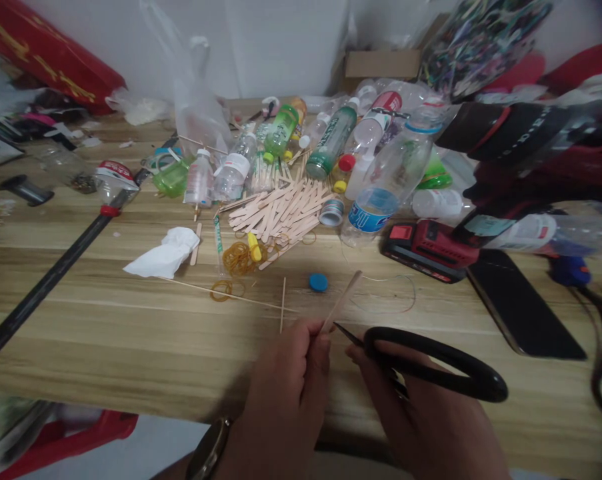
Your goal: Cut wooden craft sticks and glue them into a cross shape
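Note:
Between the thumb and fingers of my left hand (295, 373) a wooden craft stick (348, 293) is pinched, its free end slanting up to the right. My right hand (421, 413) is closed around a pair of black-handled scissors (435, 360). The dark pointed tip of the scissors is at the stick, close to my left fingertips; whether it touches the wood I cannot tell. Past my hands lie a blue bottle cap (318, 282) and a thin wooden skewer (283, 303). A heap of craft sticks (285, 207) lies farther back.
A red and black cordless drill (431, 247) stands at right beside a smartphone (528, 303). Several plastic bottles (333, 140) line the back. Rubber bands (238, 259), a crumpled tissue (168, 253) and a long dark rod (45, 273) lie at left.

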`<state>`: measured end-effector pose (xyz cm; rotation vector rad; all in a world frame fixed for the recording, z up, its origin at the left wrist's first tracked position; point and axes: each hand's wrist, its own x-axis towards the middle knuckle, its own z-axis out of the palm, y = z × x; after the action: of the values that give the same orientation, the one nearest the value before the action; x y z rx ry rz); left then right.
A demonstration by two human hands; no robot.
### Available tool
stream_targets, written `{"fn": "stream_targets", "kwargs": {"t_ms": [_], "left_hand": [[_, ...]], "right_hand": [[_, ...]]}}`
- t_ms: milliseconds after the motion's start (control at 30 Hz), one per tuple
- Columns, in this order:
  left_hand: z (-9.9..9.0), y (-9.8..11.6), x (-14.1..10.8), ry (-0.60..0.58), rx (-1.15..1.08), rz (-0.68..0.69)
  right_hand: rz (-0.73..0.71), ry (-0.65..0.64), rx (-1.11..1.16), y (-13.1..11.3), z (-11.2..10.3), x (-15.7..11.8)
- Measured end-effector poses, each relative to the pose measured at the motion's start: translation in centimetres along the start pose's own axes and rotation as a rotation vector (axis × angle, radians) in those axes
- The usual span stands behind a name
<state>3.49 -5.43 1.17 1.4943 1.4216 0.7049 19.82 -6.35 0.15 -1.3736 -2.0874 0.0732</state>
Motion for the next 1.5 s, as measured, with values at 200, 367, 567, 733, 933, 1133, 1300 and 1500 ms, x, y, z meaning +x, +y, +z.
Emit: {"fn": "stream_targets", "kwargs": {"t_ms": [200,367,567,733,933,1133,1300,1500], "left_hand": [[0.1,0.2,-0.2,0.029,0.054,0.030],[0.1,0.1,-0.2,0.035,0.085,0.043],[0.1,-0.1,-0.2,0.048,0.100,0.077],[0.1,-0.1,-0.2,0.062,0.135,0.121],[0.1,-0.3,-0.1,0.066,0.150,0.138],[-0.1,-0.1,-0.3,0.066,0.146,0.140],[-0.1,0.1,-0.1,0.084,0.171,0.153],[0.0,-0.8,-0.3,0.196,0.444,0.470]], "right_hand": [[-0.008,-0.018,-0.017,0.1,0.0,-0.1],[-0.034,0.001,-0.012,0.2,-0.1,-0.1],[-0.056,0.022,-0.062,0.5,0.2,-0.4],[-0.044,-0.002,-0.036,0.4,0.3,-0.6],[-0.074,-0.007,-0.081,0.5,0.2,-0.6],[-0.060,-0.019,-0.048,0.2,0.0,-0.4],[-0.068,-0.018,-0.049,0.4,-0.1,-0.6],[-0.139,-0.111,0.046,0.9,-1.8,-0.1]]}}
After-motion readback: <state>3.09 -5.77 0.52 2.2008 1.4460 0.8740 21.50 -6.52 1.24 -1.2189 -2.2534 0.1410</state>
